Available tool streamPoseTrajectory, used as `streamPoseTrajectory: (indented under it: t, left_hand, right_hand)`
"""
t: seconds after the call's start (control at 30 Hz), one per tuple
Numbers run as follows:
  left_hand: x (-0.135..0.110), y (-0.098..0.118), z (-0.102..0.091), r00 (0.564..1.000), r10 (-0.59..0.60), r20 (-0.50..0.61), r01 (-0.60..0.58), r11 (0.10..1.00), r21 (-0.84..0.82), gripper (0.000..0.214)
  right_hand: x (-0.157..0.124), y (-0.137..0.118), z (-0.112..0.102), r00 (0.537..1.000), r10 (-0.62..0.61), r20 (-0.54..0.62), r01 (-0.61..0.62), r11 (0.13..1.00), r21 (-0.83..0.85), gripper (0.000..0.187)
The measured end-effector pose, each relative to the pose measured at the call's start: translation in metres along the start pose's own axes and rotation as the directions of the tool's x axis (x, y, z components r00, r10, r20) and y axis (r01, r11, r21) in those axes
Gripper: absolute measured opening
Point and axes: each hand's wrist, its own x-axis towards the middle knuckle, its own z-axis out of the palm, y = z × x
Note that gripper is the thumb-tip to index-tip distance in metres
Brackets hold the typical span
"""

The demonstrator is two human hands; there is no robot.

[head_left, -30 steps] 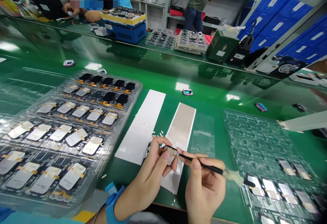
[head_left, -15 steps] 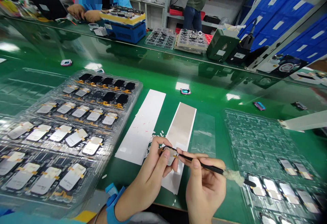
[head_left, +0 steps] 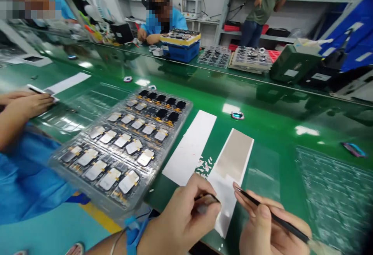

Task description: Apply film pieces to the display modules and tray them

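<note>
parts (head_left: 124, 140) in tray (head_left: 169, 144), left | two strips (head_left: 189, 146), centre, reaching beyond hands (head_left: 180, 212) | second tray (head_left: 326, 185), right

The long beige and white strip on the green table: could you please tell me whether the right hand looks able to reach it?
Probably yes: the right hand is close beside the strip, and nothing visible blocks the way, though it holds slim black tweezers.

Open bench (head_left: 272, 125) lies beyond the tan strip (head_left: 234, 156), around a frame (head_left: 237, 115). Left fingers (head_left: 204, 185) and right fingers (head_left: 264, 213) crowd the strip's near end; scraps (head_left: 206, 167) obstruct its left, and perhaps film (head_left: 264, 169), under glare, its right.
</note>
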Motion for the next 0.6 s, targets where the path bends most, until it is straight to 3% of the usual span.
streamPoseTrajectory:
  t: [0.13, 0.2, 0.27, 0.33, 0.43, 0.5, 0.6]
  left_hand:
    - [-0.005, 0.023, -0.051, 0.984, 0.176, -0.037, -0.143, 0.889, 0.434, 0.005]
    - [0.013, 0.030, -0.085, 0.972, 0.206, -0.108, -0.112, 0.823, 0.558, 0.007]
    - [0.043, 0.031, -0.122, 0.970, 0.150, -0.189, 0.010, 0.757, 0.653, 0.015]
    - [0.079, 0.022, -0.159, 0.945, 0.171, -0.280, 0.127, 0.598, 0.791, 0.020]
    - [0.123, -0.004, -0.206, 0.926, 0.129, -0.355, 0.235, 0.540, 0.808, 0.026]
    - [0.140, -0.022, -0.225, 0.919, 0.084, -0.385, 0.292, 0.510, 0.809, 0.033]
    - [0.144, -0.038, -0.236, 0.923, 0.066, -0.379, 0.313, 0.445, 0.839, 0.038]
  right_hand:
    - [-0.002, -0.004, 0.007, 0.997, -0.040, -0.062, 0.038, 0.999, -0.033, 0.017]
    - [-0.005, -0.007, 0.009, 0.996, -0.010, -0.087, 0.004, 0.998, -0.068, 0.016]
    - [-0.008, -0.007, 0.006, 0.997, 0.045, -0.063, -0.052, 0.993, -0.102, 0.015]
    - [-0.011, -0.004, -0.002, 0.996, 0.094, 0.006, -0.093, 0.989, -0.114, 0.017]
    - [-0.013, 0.005, -0.016, 0.990, 0.127, 0.064, -0.120, 0.987, -0.109, 0.025]
    - [-0.013, 0.011, -0.023, 0.989, 0.127, 0.071, -0.119, 0.987, -0.113, 0.029]
    - [-0.013, 0.015, -0.027, 0.989, 0.119, 0.088, -0.106, 0.985, -0.133, 0.031]
